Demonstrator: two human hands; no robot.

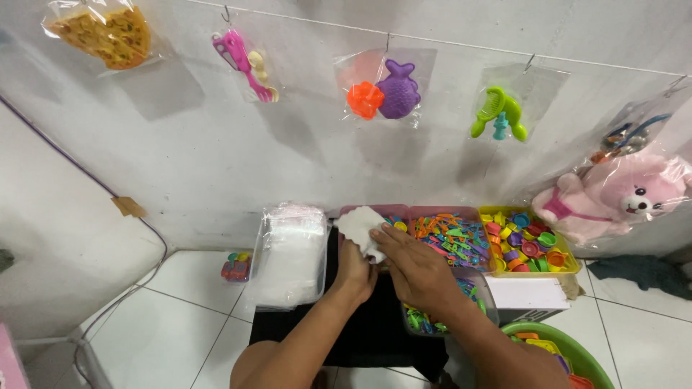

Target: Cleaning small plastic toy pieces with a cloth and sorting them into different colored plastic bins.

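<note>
far left floor: small packed toy set (236, 267) on white tile; glossy wrap, mixed colours; well apart from the hands
bag stack: clear plastic bags (290, 253) piled in a floppy, slippery heap, just left of the black mat (360, 328)
left hand (355, 270): closed around the lower edge of a clear bag (363, 229); bag is thin, crinkled film, looks whitish; held above the mat, just in front of the pink bin
right hand (414, 268): fingers curled, pinching the same bag at its right side; thumb side hidden, so can't tell how firm the grip is
pink bin (450, 236): rigid plastic tray, full of small multicolour utensil-shaped pieces; loose and tangled
yellow bin (530, 243): rigid tray of small round cups and plates, smooth plastic
clear tub (447, 317): under the right forearm, holds green and blue bits
green basin (569, 349): round, bottom right, part cut off
wall line: bagged toys and a pink plush bear (623, 198) hang above
risk: film is slick and static-prone; mouth may stay stuck shut or the bag may slip from the pinch
risk: right forearm sits over the clear tub; a low sweep could catch the rim and scatter small parts
risk: bag stack is unrestrained; a nudge could slide it
</note>
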